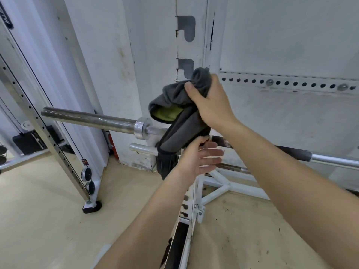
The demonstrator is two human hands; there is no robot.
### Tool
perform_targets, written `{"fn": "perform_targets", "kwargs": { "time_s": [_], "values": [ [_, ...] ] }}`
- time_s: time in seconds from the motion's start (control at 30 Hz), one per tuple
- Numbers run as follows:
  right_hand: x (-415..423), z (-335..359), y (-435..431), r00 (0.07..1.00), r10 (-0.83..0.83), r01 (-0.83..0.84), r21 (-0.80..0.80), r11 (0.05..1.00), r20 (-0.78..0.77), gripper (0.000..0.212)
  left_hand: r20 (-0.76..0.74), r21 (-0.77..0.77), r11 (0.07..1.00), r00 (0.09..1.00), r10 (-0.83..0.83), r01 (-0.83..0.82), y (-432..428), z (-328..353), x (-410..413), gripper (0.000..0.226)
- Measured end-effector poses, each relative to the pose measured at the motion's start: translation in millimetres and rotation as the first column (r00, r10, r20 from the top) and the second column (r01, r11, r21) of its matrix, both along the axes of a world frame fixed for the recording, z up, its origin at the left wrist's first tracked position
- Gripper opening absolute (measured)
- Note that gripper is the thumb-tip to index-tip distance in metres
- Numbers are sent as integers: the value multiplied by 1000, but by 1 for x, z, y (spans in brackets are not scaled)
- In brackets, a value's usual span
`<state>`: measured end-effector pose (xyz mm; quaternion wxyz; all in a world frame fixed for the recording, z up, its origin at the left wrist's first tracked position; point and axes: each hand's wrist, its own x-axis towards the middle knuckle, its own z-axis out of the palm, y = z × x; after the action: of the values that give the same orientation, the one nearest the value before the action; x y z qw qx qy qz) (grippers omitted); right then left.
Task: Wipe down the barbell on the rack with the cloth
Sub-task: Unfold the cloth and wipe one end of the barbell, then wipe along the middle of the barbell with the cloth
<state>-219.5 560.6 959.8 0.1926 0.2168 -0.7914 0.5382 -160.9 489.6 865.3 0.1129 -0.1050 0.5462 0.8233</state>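
A steel barbell [91,118] lies across the white rack [194,202], its sleeve pointing left and its darker shaft running off to the right. A grey cloth [180,111] with a yellow-green inner side hangs bunched over the bar near the collar. My right hand [209,101] grips the top of the cloth from above. Below it, my left hand [198,158] is open with fingers spread, the thumb touching the cloth's lower edge near the bar.
A white cable machine frame [38,121] with a hole-punched upright stands at the left, its foot on the pale wooden floor. A short chrome peg [142,148] sticks out under the barbell. A white wall with a perforated rail [291,84] is close behind.
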Motion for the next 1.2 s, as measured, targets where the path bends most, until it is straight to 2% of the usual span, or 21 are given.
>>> {"fn": "perform_targets", "kwargs": {
  "time_s": [0.07, 0.13, 0.2, 0.23, 0.3, 0.37, 0.43, 0.53, 0.63, 0.7, 0.77, 0.83, 0.9, 0.97, 1.0, 1.07, 1.1, 1.2],
  "values": [
    [-4, 11, 27, 1000, -10, 11, -61, 998, 20, 38, -101, 54, 995, 991, 90, -85, 6, 6, -1, 35],
    [-6, 18, 49, 999, -6, 9, -69, 998, 42, 36, -224, 166, 964, 944, 241, -207, 8, 16, -1, 46],
    [-7, 21, 68, 999, 8, -6, -57, 998, 37, 33, -306, 279, 938, 908, 287, -203, 11, 30, -1, 59],
    [-7, 22, 76, 999, 14, -13, -51, 999, 29, 31, -341, 256, 949, 901, 269, -186, 14, 35, -1, 63],
    [-7, 25, 89, 999, 26, -23, -72, 997, 39, 24, -384, 18, 983, 906, 178, -185, 23, 49, 3, 68],
    [-10, 29, 102, 993, 60, -43, -166, 985, 100, 21, -375, -271, 947, 925, 60, -172, 29, 59, 4, 61],
    [-14, 36, 113, 977, 112, -56, -289, 956, 179, 20, -354, -411, 904, 934, -38, -119, 31, 67, 4, 57],
    [-18, 43, 124, 956, 132, -26, -375, 926, 261, 19, -455, -348, 926, 890, -33, -144, 38, 78, 0, 56],
    [-20, 42, 129, 943, 151, -17, -408, 913, 298, 29, -550, -421, 879, 834, -50, -225, 61, 89, -5, 58],
    [-19, 43, 130, 937, 181, -31, -444, 895, 298, 29, -578, -488, 821, 815, -50, -296, 73, 93, -13, 48],
    [-20, 45, 134, 941, 191, -41, -463, 885, 280, 23, -587, -516, 786, 809, -35, -340, 74, 95, -25, 27],
    [-23, 46, 142, 943, 172, -56, -376, 925, 283, 27, -603, -482, 770, 796, 54, -418, 67, 99, -37, 16],
    [-27, 43, 153, 971, 32, -21, -51, 998, 235, 46, -622, -434, 731, 762, 179, -527, 60, 106, -46, 19],
    [-26, 38, 162, 989, -113, 78, 308, 948, 96, 60, -648, -390, 700, 718, 253, -598, 55, 118, -54, 23],
    [-25, 35, 165, 988, -151, 128, 414, 901, 25, 65, -679, -384, 677, 689, 254, -628, 55, 124, -56, 25],
    [-18, 35, 169, 983, -169, 185, 490, 852, -78, 71, -775, -406, 582, 603, 188, -704, 54, 136, -60, 29],
    [-16, 36, 170, 981, -164, 195, 482, 854, -106, 71, -827, -431, 485, 549, 125, -761, 54, 141, -61, 30],
    [-14, 37, 173, 967, -158, 234, 440, 867, -201, 69, -895, -447, 90, 443, -54, -890, 48, 148, -59, 30]
  ]
}}
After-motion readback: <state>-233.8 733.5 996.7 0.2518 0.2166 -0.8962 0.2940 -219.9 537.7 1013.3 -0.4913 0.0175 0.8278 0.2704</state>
